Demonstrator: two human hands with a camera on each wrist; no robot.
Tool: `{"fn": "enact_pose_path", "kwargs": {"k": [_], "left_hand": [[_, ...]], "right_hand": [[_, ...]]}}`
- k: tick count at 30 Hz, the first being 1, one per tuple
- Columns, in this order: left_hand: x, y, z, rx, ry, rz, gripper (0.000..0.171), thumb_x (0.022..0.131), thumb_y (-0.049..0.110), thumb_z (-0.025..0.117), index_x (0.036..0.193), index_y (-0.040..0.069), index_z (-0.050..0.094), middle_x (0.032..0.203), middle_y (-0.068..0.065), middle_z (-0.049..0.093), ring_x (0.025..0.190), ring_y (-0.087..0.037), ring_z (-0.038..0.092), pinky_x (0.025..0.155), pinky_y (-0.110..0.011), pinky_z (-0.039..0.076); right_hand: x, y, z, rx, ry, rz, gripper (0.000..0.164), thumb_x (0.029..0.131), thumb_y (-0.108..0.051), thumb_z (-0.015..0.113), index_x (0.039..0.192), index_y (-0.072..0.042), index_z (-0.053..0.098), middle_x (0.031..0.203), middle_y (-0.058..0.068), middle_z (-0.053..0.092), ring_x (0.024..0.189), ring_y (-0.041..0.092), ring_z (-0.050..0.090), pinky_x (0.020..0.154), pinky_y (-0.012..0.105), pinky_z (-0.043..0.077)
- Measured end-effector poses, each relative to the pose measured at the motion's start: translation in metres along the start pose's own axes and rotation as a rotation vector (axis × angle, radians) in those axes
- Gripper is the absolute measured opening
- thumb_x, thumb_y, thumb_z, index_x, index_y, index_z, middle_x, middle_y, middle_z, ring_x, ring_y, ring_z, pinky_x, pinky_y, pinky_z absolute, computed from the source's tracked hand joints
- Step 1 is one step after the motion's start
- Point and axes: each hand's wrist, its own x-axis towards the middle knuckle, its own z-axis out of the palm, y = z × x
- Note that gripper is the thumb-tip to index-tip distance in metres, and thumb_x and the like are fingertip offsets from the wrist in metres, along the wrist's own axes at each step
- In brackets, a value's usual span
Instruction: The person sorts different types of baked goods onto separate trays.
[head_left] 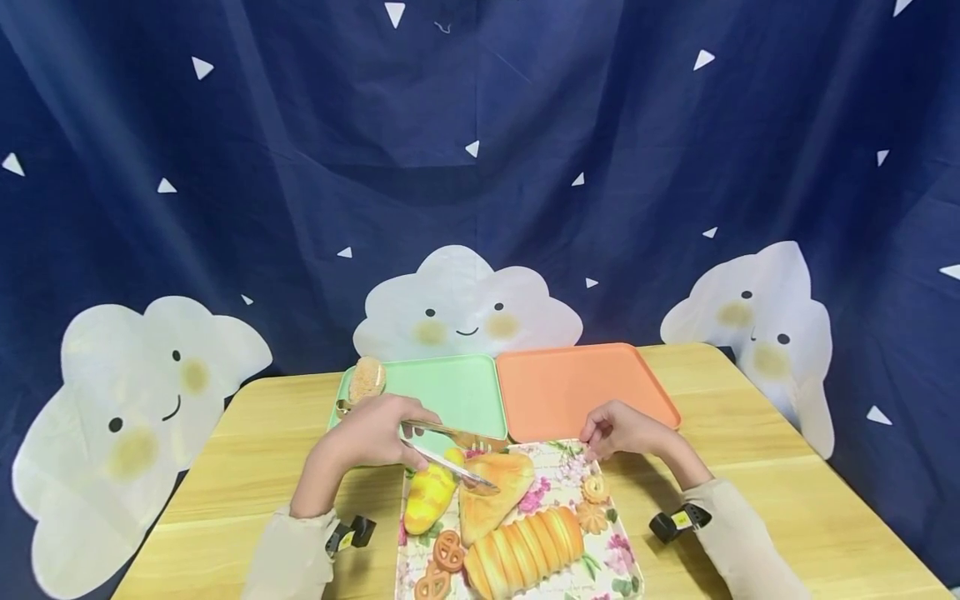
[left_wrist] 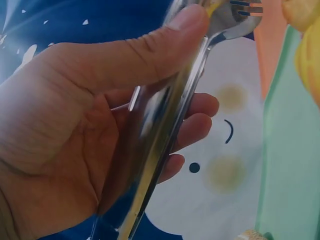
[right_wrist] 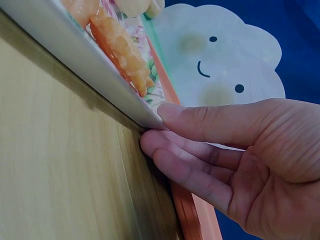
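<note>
"Triangular bread [head_left: 495,504], where was it?"

"On the flowered tray [head_left: 615,554], between the yellow bread [head_left: 430,500] and the tray's far right corner, its lower end close to the striped roll [head_left: 525,550]. One arm of the tongs [head_left: 459,435] lay over it, and the forked arm reached its far edge."

"Did they grip it?"

"I couldn't tell. The tips stood apart, with part of the bread seemingly between them."

"And the fingers?"

"Those of the left hand [head_left: 378,432] were partly closed round the tongs, thumb on one side and fingertips on the other. The right hand [head_left: 624,429] had thumb and fingers nearly together, pinching the tray's far right corner."

"How would the bread have handled?"

"Light and rather soft, I guessed, like a squeezable toy, and unlikely to break. The smooth metal looked the slippery part."

"Where was the best hold?"

"Across the thick middle, I thought, with a tip well down each side. At the narrow point it might have slid out or swung, and a hard squeeze would probably have dented it."
</note>
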Motion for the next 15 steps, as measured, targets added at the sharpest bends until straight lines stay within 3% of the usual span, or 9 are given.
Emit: {"fn": "enact_pose_path", "kwargs": {"k": [10,15], "left_hand": [[0.0048,-0.0048,0.0073,-0.021,-0.048,-0.018,0.049,0.069,0.029,0.094,0.116,0.023,0.078,0.105,0.004,0.077,0.077,-0.002,0.062,0.064,-0.026,0.049],[0.0055,-0.0069,0.0076,-0.065,-0.098,-0.022,0.052,0.072,0.025,0.093,0.120,0.016,0.076,0.109,0.000,0.077,0.082,-0.009,0.066,0.069,-0.029,0.051]], "right_hand": [[0.0012,0.0016,-0.0002,0.017,-0.015,-0.047,0.019,0.080,0.009,0.077,0.093,0.017,0.066,0.081,0.034,0.069,0.067,0.007,0.066,0.061,0.024,0.056],[0.0010,0.0011,-0.0004,0.023,-0.016,-0.031,0.020,0.080,0.008,0.078,0.094,0.016,0.066,0.082,0.036,0.069,0.066,0.007,0.066,0.061,0.023,0.056]]}}
